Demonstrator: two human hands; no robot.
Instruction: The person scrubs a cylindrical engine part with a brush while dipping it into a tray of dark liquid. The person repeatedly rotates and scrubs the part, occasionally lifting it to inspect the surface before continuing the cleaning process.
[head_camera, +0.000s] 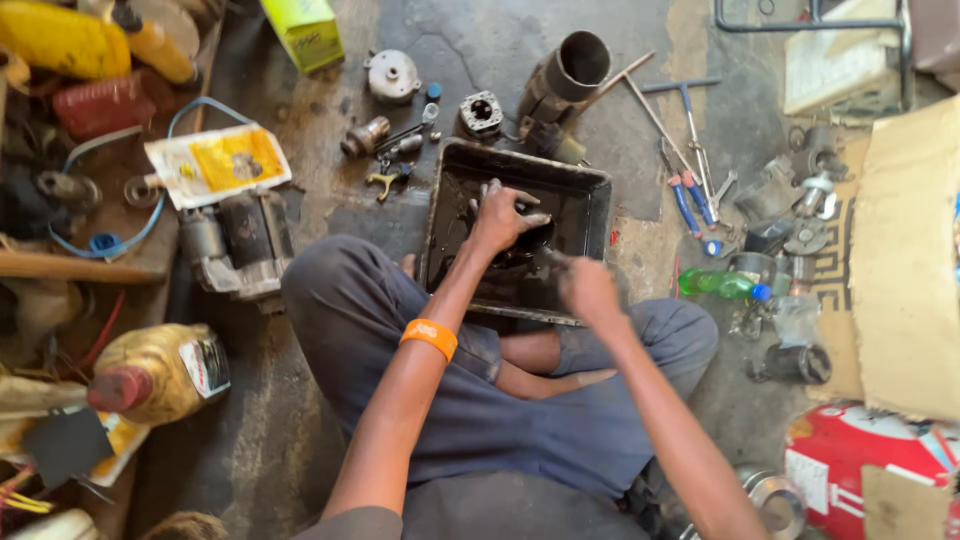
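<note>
I sit cross-legged on a stained concrete floor over a black, oily rectangular tray (590, 205). My left hand (500, 215), greasy, with an orange wristband on the forearm, grips a dark round part (528, 246) resting in the tray. My right hand (585, 285) is blurred just right of that part, closed around something thin and dark that I cannot make out. Black liquid coats the tray bottom.
Beyond the tray lie a metal pipe section (572, 70), small engine parts (480, 113) and blue-handled tools (690, 200). A green bottle (715, 284) and cardboard (905, 260) lie right. A starter motor (235, 245), a yellow oil jug (165, 370) and clutter lie left.
</note>
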